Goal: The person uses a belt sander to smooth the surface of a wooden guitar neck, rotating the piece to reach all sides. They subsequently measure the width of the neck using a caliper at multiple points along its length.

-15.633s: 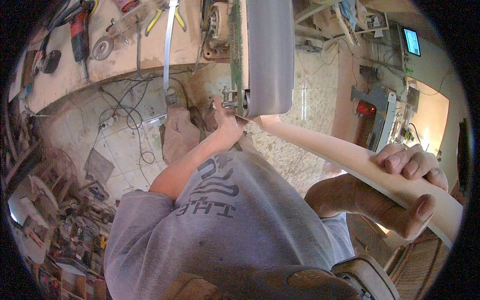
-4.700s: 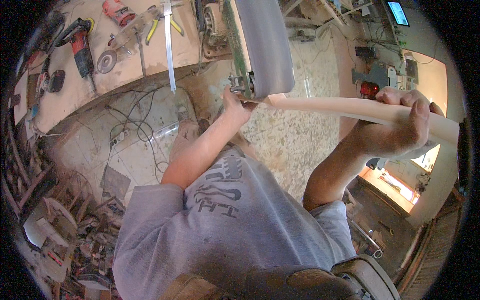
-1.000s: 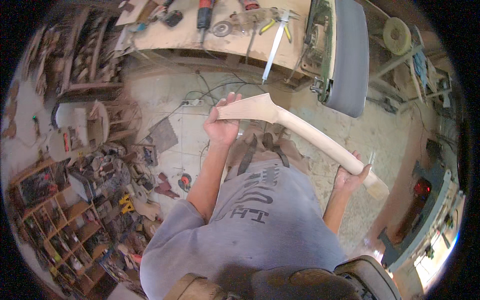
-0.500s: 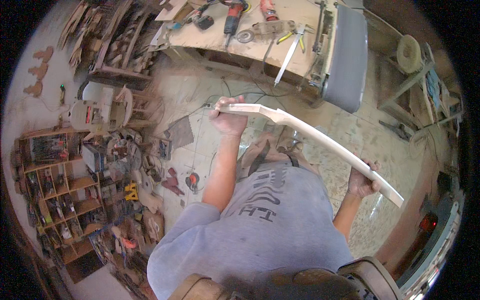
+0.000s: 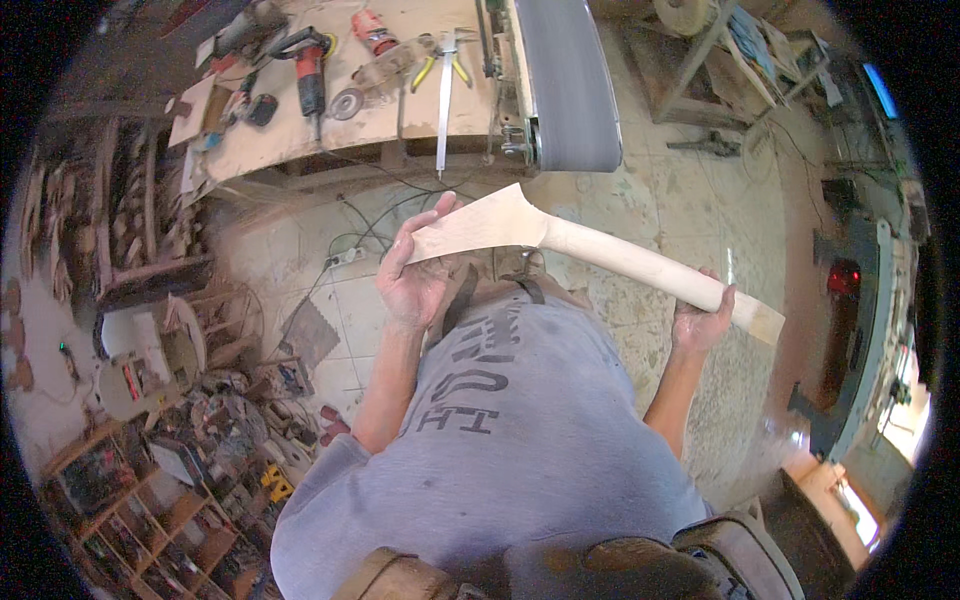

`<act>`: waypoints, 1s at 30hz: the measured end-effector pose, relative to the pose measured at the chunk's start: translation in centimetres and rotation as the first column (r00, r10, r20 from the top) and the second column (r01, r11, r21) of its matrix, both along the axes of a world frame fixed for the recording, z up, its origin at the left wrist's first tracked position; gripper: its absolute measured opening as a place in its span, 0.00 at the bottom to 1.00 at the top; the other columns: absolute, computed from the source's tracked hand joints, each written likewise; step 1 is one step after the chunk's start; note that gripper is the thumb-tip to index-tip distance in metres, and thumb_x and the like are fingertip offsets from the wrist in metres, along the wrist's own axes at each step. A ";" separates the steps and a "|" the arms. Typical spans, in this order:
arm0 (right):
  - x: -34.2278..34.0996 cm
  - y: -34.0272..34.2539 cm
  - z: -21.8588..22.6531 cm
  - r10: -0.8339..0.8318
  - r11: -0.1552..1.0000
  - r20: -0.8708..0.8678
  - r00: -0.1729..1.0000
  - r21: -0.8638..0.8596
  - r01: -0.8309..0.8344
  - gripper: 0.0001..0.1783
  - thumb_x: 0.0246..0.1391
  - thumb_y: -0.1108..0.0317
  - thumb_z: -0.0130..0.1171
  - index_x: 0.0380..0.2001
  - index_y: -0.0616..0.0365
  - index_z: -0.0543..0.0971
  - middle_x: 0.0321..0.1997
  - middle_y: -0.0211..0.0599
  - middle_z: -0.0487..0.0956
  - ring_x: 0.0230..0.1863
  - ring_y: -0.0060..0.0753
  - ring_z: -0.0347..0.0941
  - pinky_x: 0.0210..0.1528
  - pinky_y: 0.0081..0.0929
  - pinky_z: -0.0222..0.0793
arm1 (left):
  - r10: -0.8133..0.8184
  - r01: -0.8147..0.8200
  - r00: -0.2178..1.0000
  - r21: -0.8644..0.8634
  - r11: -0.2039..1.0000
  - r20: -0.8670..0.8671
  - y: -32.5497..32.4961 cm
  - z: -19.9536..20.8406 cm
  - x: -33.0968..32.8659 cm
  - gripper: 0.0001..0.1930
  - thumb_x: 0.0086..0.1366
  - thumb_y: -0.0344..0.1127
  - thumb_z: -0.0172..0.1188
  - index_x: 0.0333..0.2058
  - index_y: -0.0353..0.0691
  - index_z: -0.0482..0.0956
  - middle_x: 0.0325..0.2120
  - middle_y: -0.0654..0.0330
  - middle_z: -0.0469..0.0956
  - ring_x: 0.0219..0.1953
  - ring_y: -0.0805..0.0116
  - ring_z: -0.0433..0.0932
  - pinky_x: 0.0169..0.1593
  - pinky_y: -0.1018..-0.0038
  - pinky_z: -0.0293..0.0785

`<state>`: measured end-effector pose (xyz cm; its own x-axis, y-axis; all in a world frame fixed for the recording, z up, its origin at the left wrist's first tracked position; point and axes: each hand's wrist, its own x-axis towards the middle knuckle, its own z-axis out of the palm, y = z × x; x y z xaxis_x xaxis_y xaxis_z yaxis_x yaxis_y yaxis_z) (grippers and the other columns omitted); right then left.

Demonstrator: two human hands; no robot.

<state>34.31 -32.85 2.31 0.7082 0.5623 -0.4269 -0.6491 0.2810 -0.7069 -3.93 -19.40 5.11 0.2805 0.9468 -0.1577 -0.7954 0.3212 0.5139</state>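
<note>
A pale, unfinished wooden guitar neck (image 5: 635, 262) is stretched between my two hands in front of my torso. Its broad, flared headstock end (image 5: 480, 225) lies at the left, and the rounded shaft slopes down to the right. My left hand (image 5: 412, 280) grips the tip of the headstock, thumb and fingers on either side of it. Near the other end, my right hand (image 5: 702, 318) has its fingers wrapped round the shaft from below. The squared end (image 5: 762, 322) sticks out past that hand.
Beyond the neck stands a workbench (image 5: 250, 150) with a red grinder (image 5: 310, 85), a caliper (image 5: 443, 110) and yellow-handled pliers (image 5: 459, 70). A belt sander (image 5: 575, 90) projects at its right end. Cables (image 5: 385, 185) cross the floor. Cluttered wooden shelves (image 5: 145, 530) stand at the lower left.
The guitar neck has been rolled from edge-on so the headstock's broad face shows. Both hands still hold it. My view has turned, shifting the bench and sander leftward.
</note>
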 end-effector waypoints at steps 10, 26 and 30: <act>-5.2 -4.9 2.3 -0.244 0.969 0.172 0.954 0.077 0.234 0.21 0.52 0.66 0.52 0.46 0.69 0.69 0.48 0.52 0.72 0.55 0.57 0.69 0.61 0.54 0.63 | -0.340 0.333 0.940 -0.128 0.934 -0.033 5.6 -1.4 -1.4 0.23 0.69 0.40 0.45 0.55 0.28 0.66 0.61 0.41 0.62 0.62 0.52 0.64 0.63 0.61 0.63; -15.3 -2.8 18.2 0.053 0.945 0.904 0.423 -0.183 0.272 0.41 0.56 0.63 0.60 0.65 0.69 0.51 0.56 0.57 0.70 0.58 0.54 0.69 0.59 0.45 0.69 | -0.427 0.505 0.863 -0.411 0.759 0.270 11.4 -8.0 7.7 0.25 0.71 0.49 0.41 0.51 0.30 0.65 0.48 0.46 0.71 0.52 0.51 0.72 0.58 0.56 0.70; -15.0 0.3 19.1 0.069 0.933 0.980 0.189 -0.130 0.335 0.45 0.51 0.56 0.66 0.62 0.69 0.54 0.48 0.53 0.74 0.49 0.49 0.74 0.55 0.48 0.71 | -0.445 0.547 0.837 -0.458 0.701 0.318 12.0 -8.4 9.9 0.30 0.71 0.57 0.35 0.53 0.33 0.64 0.51 0.48 0.70 0.53 0.51 0.71 0.58 0.54 0.67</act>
<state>19.35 -32.60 21.44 0.7163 0.4229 0.5550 0.6237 -0.0314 -0.7810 5.96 -7.40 -3.24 0.7554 0.4508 -0.4756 -0.4998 0.8657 0.0267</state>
